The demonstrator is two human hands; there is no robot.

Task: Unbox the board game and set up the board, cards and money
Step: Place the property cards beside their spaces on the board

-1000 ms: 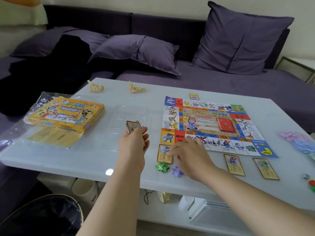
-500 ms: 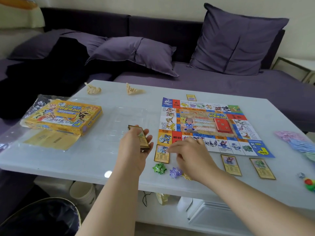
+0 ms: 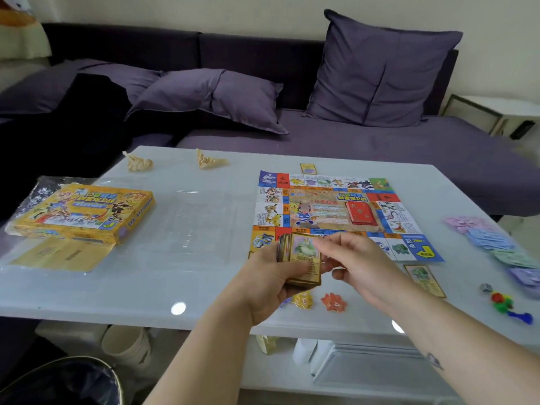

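Left fingers (image 3: 287, 273) around a glossy rectangular card deck (image 3: 283, 249), right fingers (image 3: 336, 247) pinching its top card (image 3: 304, 252)

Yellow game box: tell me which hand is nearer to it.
Left. The left hand grips the card deck at mid-table, right of the yellow game box; the right hand pinches the deck's right edge, even farther from the box.

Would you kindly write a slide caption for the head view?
Left hand holds the card deck; right hand touches its top card, near the laid-out board.
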